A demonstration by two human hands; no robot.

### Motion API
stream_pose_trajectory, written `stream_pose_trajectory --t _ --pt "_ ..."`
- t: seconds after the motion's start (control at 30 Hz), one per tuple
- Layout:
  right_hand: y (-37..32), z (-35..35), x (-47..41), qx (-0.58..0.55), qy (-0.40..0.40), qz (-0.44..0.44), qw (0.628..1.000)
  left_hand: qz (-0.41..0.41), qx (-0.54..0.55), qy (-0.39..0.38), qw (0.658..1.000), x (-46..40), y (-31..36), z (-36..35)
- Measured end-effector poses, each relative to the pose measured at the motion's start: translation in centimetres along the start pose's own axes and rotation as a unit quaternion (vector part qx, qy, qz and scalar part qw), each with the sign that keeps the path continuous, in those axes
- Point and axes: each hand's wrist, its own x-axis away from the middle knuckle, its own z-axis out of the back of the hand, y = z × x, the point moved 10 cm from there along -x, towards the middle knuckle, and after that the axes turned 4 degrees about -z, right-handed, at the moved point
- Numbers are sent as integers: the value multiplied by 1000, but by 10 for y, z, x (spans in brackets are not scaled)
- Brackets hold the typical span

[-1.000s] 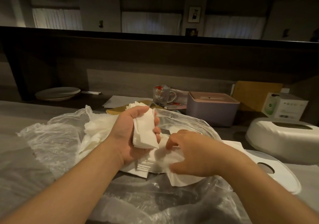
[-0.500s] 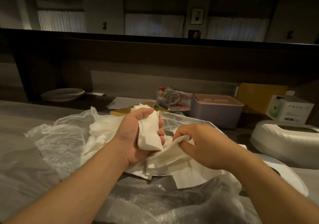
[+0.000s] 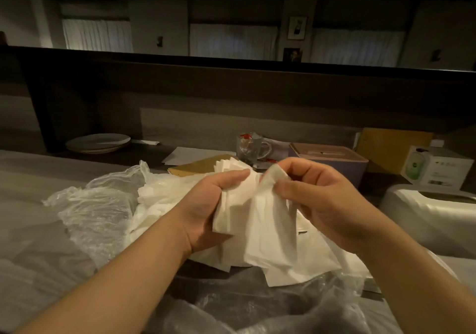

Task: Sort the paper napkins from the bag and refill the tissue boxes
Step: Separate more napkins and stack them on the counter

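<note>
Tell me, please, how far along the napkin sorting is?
Early. Done: the plastic bag lies open. In hand: left hand holds a napkin stack; right hand pinches another napkin. Left: loose napkins remain, and the white tissue box looks unfilled.

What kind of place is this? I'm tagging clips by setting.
Probably a café or restaurant service counter, dimly lit. Stacked plates sit under a raised ledge, tissue boxes await refilling, and both hands sort napkins over a plastic bag.
</note>
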Motion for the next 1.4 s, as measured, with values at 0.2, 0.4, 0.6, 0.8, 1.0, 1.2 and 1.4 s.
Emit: stream_pose_trajectory --t 0.2,0.4,0.6,0.8,1.0,1.2,1.4 --pt "9 3 -4 62 68 -3 996 15 -75 -82 994 2 -10 -17" --pt "9 10 -4 152 150 13 977 35 2 -84 996 -1 -18 -14" --pt "10 -9 -2 205 49 35 977 25 35 -54 998 1 -13 -14" --pt "16 -28 -3 325 -6 37 945 16 53 -37 998 5 -8 -16" --pt "4 10 -3 235 153 25 959 5 170 40 985 -1 -2 4" --pt "58 -15 -9 519 -70 -85 848 -12 172 39 984 -8 3 13" --pt "67 -28 -6 545 -114 -97 825 -15 166 52 985 -10 0 19"
